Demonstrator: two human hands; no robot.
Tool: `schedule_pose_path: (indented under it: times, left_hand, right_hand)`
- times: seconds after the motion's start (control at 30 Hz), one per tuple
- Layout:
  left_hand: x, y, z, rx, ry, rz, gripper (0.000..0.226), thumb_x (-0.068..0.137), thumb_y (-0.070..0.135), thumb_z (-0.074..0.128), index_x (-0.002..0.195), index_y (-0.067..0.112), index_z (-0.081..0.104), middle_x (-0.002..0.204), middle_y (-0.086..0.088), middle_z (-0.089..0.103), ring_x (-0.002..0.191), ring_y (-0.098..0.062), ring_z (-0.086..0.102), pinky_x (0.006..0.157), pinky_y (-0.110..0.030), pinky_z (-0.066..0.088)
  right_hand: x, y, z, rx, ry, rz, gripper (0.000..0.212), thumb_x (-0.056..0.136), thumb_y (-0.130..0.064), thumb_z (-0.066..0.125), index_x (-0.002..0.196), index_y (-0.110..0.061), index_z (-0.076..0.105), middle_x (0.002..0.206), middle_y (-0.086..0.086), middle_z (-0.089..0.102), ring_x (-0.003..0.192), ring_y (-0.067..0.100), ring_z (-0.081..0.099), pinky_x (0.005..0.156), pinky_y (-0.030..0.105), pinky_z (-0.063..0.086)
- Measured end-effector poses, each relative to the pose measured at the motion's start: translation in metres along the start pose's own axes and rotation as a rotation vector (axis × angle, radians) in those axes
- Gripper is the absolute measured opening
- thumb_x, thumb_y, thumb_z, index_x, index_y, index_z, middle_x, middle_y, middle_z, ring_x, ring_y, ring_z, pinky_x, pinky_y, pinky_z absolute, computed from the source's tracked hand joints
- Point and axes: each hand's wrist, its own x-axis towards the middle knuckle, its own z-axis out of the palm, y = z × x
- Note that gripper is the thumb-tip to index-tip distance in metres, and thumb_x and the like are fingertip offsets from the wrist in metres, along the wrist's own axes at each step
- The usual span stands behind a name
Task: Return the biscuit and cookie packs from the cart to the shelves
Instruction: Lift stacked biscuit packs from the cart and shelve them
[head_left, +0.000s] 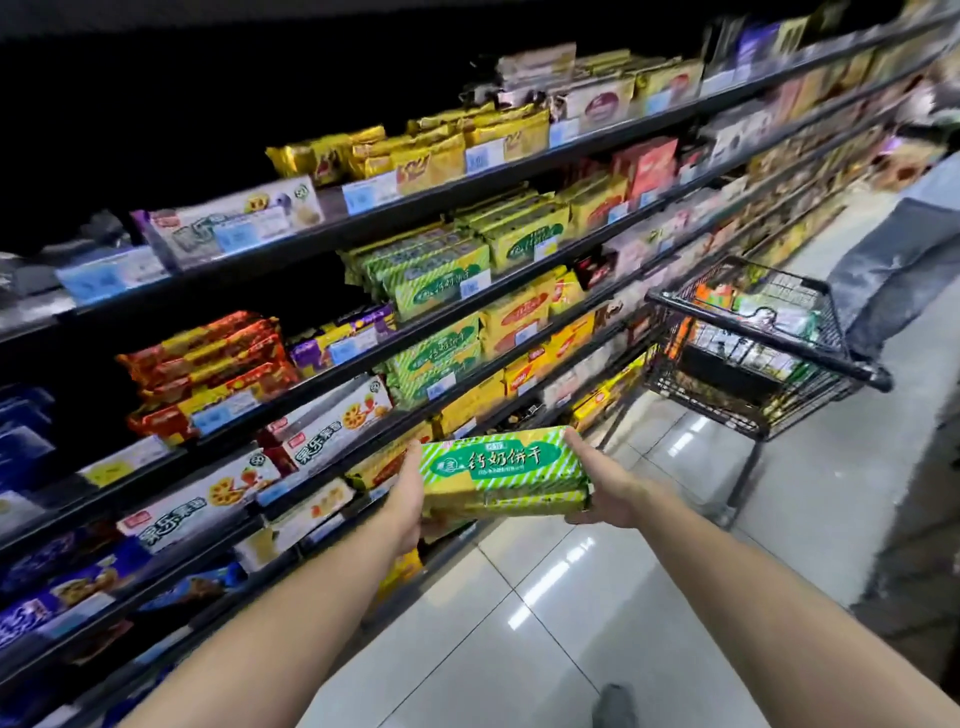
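Observation:
I hold a green and yellow striped biscuit pack level in front of me, over the floor beside the lower shelves. My left hand grips its left end and my right hand grips its right end. Matching green packs are stacked on the shelf above, with more of the same packs one shelf lower. The black wire cart stands ahead to the right, with several packs inside it.
Long black shelves full of biscuit packs run along the left. Orange packs and white boxes sit nearby. Glossy tiled floor lies ahead. A grey covered unit borders the aisle at right. A shoe shows below.

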Motion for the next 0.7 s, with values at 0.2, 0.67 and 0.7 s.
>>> schedule_pose_path:
  times: [0.2, 0.67, 0.7]
  left_hand:
    - [0.033, 0.029, 0.073, -0.004, 0.034, 0.061, 0.069, 0.089, 0.082, 0.035, 0.099, 0.024, 0.071, 0.097, -0.008, 0.078, 0.071, -0.018, 0.075, 0.066, -0.030, 0.057]
    - [0.040, 0.095, 0.194, -0.025, 0.183, 0.301, 0.026, 0.088, 0.018, 0.070, 0.110, 0.018, 0.056, 0.128, -0.009, 0.060, 0.103, -0.017, 0.059, 0.082, -0.031, 0.048]
    - [0.036, 0.103, 0.193, 0.014, 0.164, 0.332, 0.026, 0.092, 0.016, 0.067, 0.115, 0.018, 0.057, 0.127, -0.006, 0.063, 0.104, -0.015, 0.060, 0.082, -0.030, 0.047]
  right_hand:
    - [0.044, -0.052, -0.066, 0.017, -0.071, -0.082, 0.058, 0.094, -0.072, 0.038, 0.120, -0.028, 0.065, 0.121, -0.002, 0.072, 0.101, 0.014, 0.068, 0.088, 0.038, 0.051]
    - [0.116, -0.191, -0.169, -0.161, -0.221, -0.238, 0.098, 0.079, -0.084, 0.050, 0.153, -0.020, 0.039, 0.158, 0.000, 0.041, 0.145, 0.026, 0.038, 0.118, 0.054, 0.028]
    - [0.118, -0.202, -0.167, -0.204, -0.279, -0.234, 0.110, 0.072, -0.087, 0.057, 0.158, -0.024, 0.028, 0.164, -0.002, 0.027, 0.151, 0.025, 0.024, 0.119, 0.053, 0.022]
